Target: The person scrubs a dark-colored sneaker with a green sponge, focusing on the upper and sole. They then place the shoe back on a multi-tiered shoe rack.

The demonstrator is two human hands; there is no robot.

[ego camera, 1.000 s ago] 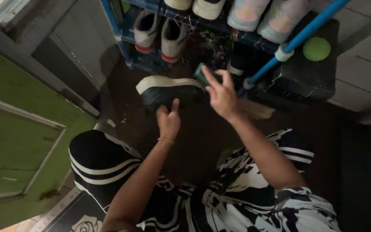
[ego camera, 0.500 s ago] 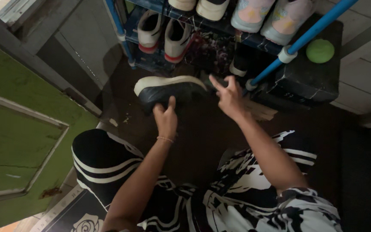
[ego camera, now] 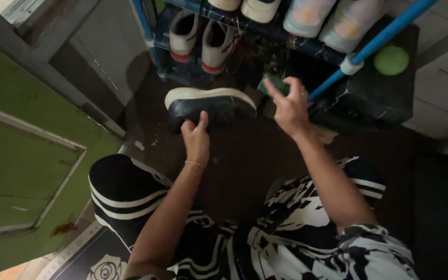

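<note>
Head view looks down on a person crouched on a dark floor [ego camera: 245, 171] before a blue shoe rack [ego camera: 146, 36]. The left hand [ego camera: 197, 139] grasps the near side of a dark sneaker with a pale sole [ego camera: 211, 102], thumb raised against its upper and fingers curled beneath; the grip is closed on the shoe. That sneaker is held just above the floor, tipped so the sole edge faces up and away, and its long axis runs left to right across the view, toe to the right. The right hand [ego camera: 289, 109] sits just beside the toe end, slightly higher, pinching a small dark green object [ego camera: 271, 85] between thumb and fingers; what it is cannot be told in this dim light. So the shoe lies to the left of the right hand and straight ahead of the left, which is the nearer one. On the rack stand a white-and-red pair [ego camera: 200, 41] and pale pairs above. A green ball [ego camera: 391, 60] rests at right, a green door [ego camera: 22, 171] at left.
</note>
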